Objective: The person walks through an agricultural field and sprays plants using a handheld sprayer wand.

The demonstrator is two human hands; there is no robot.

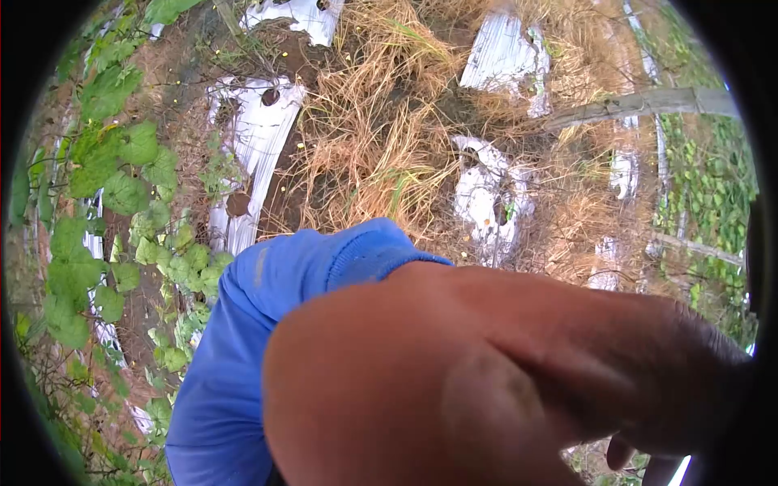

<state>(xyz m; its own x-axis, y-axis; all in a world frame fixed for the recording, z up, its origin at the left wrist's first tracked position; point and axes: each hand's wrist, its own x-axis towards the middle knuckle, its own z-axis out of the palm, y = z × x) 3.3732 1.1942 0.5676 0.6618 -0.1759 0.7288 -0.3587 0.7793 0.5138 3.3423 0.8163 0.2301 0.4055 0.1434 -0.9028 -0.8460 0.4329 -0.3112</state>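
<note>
Very near the camera, my left hand [567,340] fills the lower right, reaching out of a blue sleeve [284,267] with a ribbed cuff. The hand stretches across to the right edge, where it turns dark and blurred. Small parts of fingers [622,452] show below it at the bottom right. A large, rounded, out-of-focus patch of skin [348,381] covers the lower middle; I cannot tell whether it belongs to the same hand. Nothing held is visible, and most fingers are hidden. No separate right hand can be made out.
Behind the hand lies ground with dry straw [381,121] and torn silvery plastic sheeting [263,134] with round holes. Green leafy vines [126,154] climb on the left, with more foliage [705,178] at the right. A greyish pole [648,104] crosses the upper right.
</note>
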